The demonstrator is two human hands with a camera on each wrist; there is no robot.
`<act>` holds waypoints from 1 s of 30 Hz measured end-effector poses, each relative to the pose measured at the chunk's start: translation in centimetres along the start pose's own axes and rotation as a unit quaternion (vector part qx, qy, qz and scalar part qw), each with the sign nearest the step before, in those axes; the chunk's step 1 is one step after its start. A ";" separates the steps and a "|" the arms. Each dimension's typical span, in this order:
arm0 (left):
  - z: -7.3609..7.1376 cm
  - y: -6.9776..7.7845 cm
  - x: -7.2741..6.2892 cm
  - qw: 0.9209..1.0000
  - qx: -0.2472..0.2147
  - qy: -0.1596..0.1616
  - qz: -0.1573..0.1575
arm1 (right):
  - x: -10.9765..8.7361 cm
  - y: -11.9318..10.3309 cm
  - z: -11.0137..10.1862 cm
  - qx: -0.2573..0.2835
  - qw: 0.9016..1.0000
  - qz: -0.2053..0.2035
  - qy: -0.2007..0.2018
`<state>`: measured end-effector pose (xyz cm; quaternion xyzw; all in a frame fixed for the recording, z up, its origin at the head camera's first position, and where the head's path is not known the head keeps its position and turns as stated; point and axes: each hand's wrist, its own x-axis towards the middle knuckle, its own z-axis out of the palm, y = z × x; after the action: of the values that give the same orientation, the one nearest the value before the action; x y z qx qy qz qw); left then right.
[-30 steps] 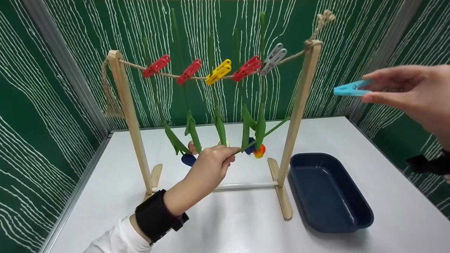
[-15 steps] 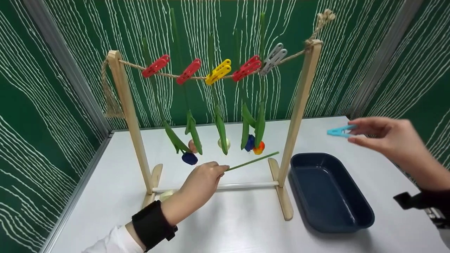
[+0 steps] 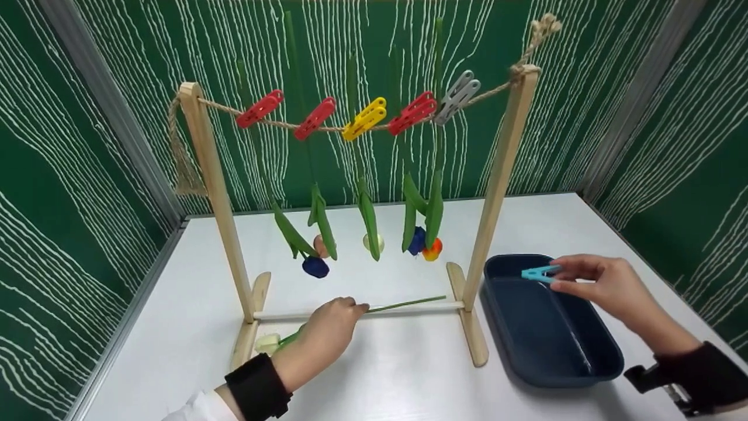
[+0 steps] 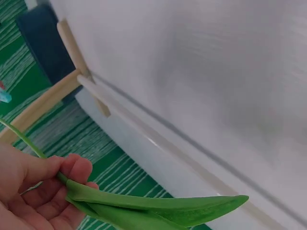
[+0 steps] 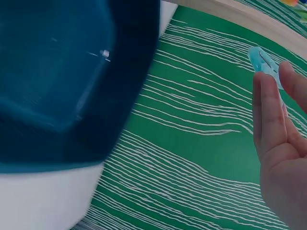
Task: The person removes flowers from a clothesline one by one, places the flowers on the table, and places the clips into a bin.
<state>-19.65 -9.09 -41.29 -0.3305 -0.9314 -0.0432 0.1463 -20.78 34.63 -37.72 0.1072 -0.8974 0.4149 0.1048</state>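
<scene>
My left hand [image 3: 330, 330] pinches the green stem of a tulip with a cream bloom [image 3: 269, 344], low in front of the rack's bottom rod. In the left wrist view its long green leaf [image 4: 158, 203] juts out past the fingers. Over the back of the dark blue basin, my right hand [image 3: 605, 286] pinches a light blue clothespin [image 3: 539, 273] between thumb and fingers. Several tulips hang bloom down from a rope [image 3: 280, 124], held by red [image 3: 315, 118], yellow [image 3: 364, 119] and grey [image 3: 457, 97] clothespins.
The wooden rack's left post [image 3: 213, 193] and right post [image 3: 501, 181] hold the rope, with a white rod [image 3: 409, 310] joining them below. At the right stands the dark blue basin [image 3: 497, 327] on the white table [image 3: 397, 386]. Green walls rise behind.
The left hand has lowered the cream tulip from among the hanging flowers towards the table. The right hand has come down and left with the blue clothespin, from beside the right post to over the basin.
</scene>
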 end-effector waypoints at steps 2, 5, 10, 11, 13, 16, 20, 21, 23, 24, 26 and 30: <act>0.8 -0.2 -0.3 1.000 0.007 0.007 0.002 | -0.2 0.8 0.7 -0.005 1.000 0.008 -0.003; 2.0 -0.7 -0.6 1.000 0.021 0.010 0.002 | -0.5 1.9 1.7 -0.018 1.000 0.021 -0.012; 3.8 -1.5 -1.0 1.000 0.020 0.000 -0.006 | -1.0 3.5 3.0 -0.022 0.998 0.049 -0.038; 4.2 -1.6 -1.1 1.000 0.018 0.004 -0.008 | -1.1 3.8 3.1 -0.023 0.997 0.051 -0.045; 5.0 -1.7 -1.3 1.000 0.019 0.015 -0.007 | -1.3 4.3 3.5 -0.028 0.997 0.054 -0.053; 6.0 -1.8 -1.6 0.999 0.031 0.033 -0.001 | -1.5 4.9 4.0 -0.051 0.996 0.044 -0.064; 7.1 -1.9 -1.8 0.997 0.072 0.037 0.018 | -1.7 5.6 4.8 -0.086 0.992 0.036 -0.080; 7.3 -1.9 -1.8 0.996 0.079 0.040 0.022 | -1.7 5.7 5.0 -0.092 0.992 0.034 -0.085; 7.6 -2.0 -1.8 0.994 0.092 0.044 0.030 | -1.8 5.9 5.4 -0.101 0.990 0.033 -0.096; 7.9 -2.0 -1.8 0.994 0.094 0.046 0.033 | -1.8 6.1 5.5 -0.107 0.989 0.028 -0.101; 8.1 -2.1 -1.8 0.993 0.100 0.047 0.034 | -1.9 6.2 5.7 -0.122 0.987 0.013 -0.107; 7.9 -1.8 -1.9 0.984 0.170 0.003 0.044 | -2.0 6.5 6.1 -0.172 0.979 -0.028 -0.109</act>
<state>-21.34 -10.20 -49.39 -0.3417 -0.9091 0.1211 0.2052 -21.32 34.32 -46.82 0.1568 -0.9581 0.2372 0.0346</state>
